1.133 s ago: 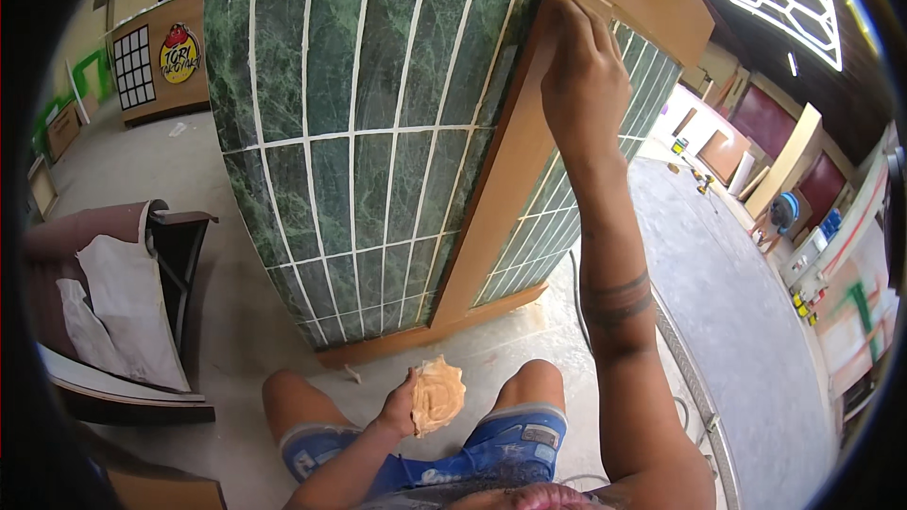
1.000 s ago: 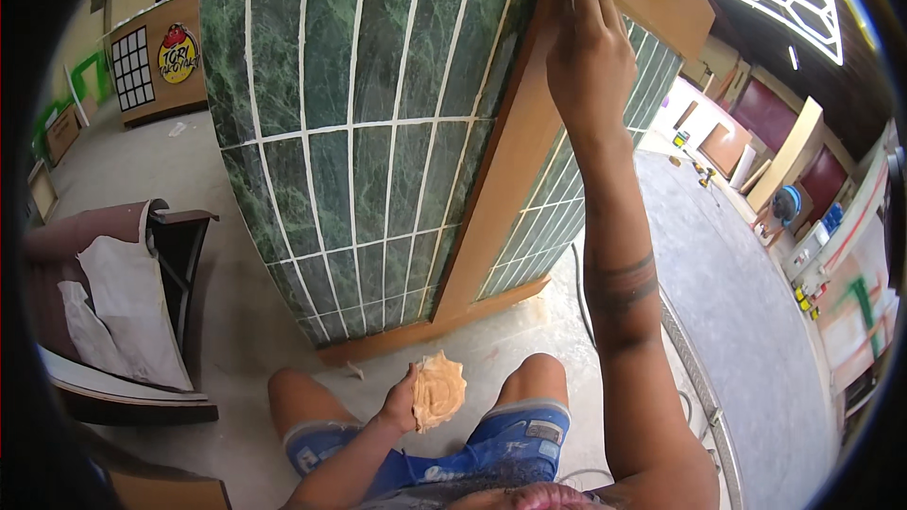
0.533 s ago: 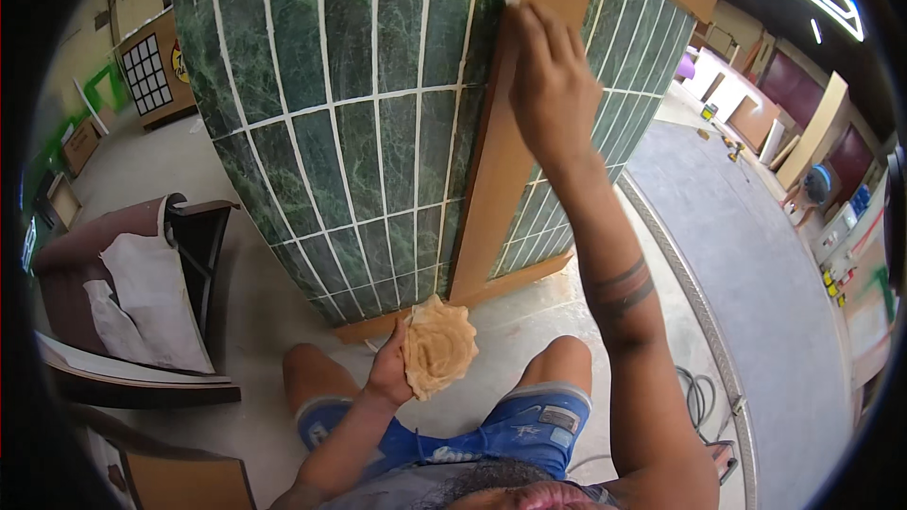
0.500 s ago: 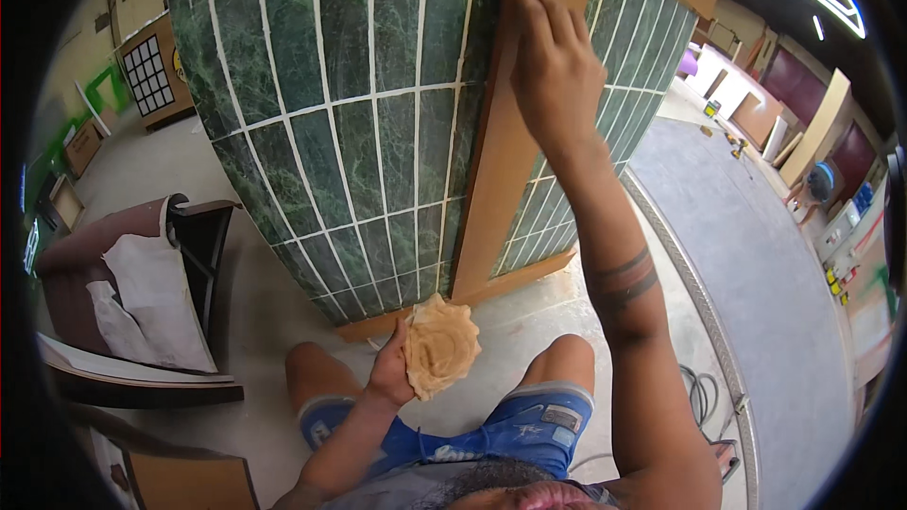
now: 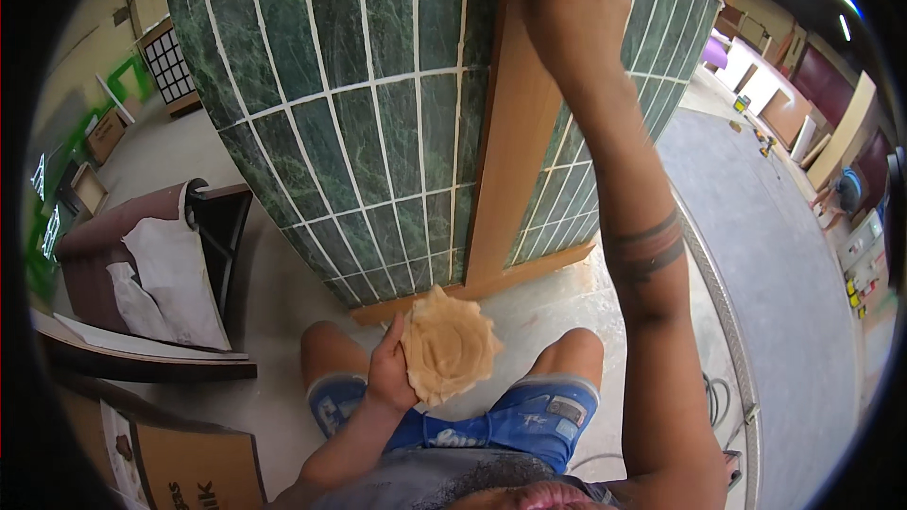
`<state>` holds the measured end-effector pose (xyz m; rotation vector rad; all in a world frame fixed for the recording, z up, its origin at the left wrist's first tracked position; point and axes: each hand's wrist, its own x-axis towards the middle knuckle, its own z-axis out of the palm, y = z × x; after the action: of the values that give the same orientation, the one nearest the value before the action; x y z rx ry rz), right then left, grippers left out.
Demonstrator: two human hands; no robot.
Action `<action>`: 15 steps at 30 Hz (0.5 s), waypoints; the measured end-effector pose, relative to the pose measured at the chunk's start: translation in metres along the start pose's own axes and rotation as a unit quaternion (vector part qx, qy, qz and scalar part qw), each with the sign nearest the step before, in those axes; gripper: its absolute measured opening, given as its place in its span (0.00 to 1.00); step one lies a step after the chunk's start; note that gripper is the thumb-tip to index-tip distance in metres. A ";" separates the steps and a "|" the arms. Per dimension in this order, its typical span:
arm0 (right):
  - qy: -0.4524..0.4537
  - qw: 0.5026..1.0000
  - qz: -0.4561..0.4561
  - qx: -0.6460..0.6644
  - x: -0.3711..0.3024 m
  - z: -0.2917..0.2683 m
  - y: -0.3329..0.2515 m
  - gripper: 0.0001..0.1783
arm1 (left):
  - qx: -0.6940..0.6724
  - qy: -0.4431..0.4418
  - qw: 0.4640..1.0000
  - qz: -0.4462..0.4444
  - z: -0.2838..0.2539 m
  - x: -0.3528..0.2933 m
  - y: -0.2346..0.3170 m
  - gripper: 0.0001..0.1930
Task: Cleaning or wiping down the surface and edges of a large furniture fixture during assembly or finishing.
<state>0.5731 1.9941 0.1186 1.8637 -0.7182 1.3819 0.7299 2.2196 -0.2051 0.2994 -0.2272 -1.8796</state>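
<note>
Between my knees, my left hand grips the left side of a ragged-edged round palette of tan putty, thumb along its edge. The putty has a swirled hollow in its middle. Ahead stands a panel of dark green marbled tiles with pale joint lines. A brown wooden post runs down its corner, with more green tiles on the side to its right. Raised high, my right hand is at the post's upper part, fingers curled. Its fingertips are cut off by the top edge, so anything in them is hidden.
A curved maroon piece with white sheets on it lies at the left, beside dark curved boards. A cardboard box is at the lower left. A metal strip and cables lie at the right. Another person bends down far right.
My right hand has moved up along the post, taking its fingertips and the small white bit at them out of view. The palette has shifted slightly right as the view moved.
</note>
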 end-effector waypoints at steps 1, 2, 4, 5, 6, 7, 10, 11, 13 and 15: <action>-0.003 1.000 0.007 0.002 -0.004 -0.002 -0.001 0.23 | -0.019 -0.009 1.000 0.020 0.008 0.000 0.000 0.36; 0.025 1.000 -0.009 -0.004 -0.009 -0.004 -0.001 0.23 | -0.017 -0.001 1.000 0.017 0.013 0.001 -0.003 0.36; 0.055 0.998 -0.041 -0.009 -0.043 0.014 0.011 0.29 | -0.057 -0.091 0.989 0.100 0.021 -0.001 -0.006 0.36; 0.027 0.999 -0.035 0.004 -0.073 0.021 0.004 0.30 | -0.053 -0.079 0.990 0.102 0.019 -0.005 -0.004 0.36; 0.001 0.999 -0.030 0.020 -0.106 0.021 -0.010 0.31 | -0.090 -0.074 0.989 0.087 0.015 -0.010 -0.002 0.37; -0.049 0.998 -0.006 0.031 -0.145 0.019 -0.018 0.32 | -0.129 -0.075 0.987 0.067 0.014 -0.010 -0.002 0.37; -0.210 0.958 0.139 0.135 -0.255 0.001 -0.041 0.34 | 0.003 -0.015 0.996 0.087 0.046 -0.007 0.005 0.36; -0.212 0.942 0.207 0.157 -0.287 -0.007 -0.044 0.33 | 0.101 -0.009 0.987 0.121 0.065 -0.003 0.008 0.36; -0.203 0.917 0.279 0.201 -0.331 -0.009 -0.061 0.31 | 0.230 -0.028 0.944 0.236 0.095 -0.011 0.030 0.35; -0.075 0.869 0.440 0.213 -0.372 -0.013 -0.064 0.23 | 0.440 -0.027 0.789 0.427 0.116 0.006 0.047 0.34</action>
<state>0.5120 2.0530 -0.2493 2.0815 -1.5834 2.0967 0.7336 2.2002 -0.0816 0.6377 -1.0975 -0.7657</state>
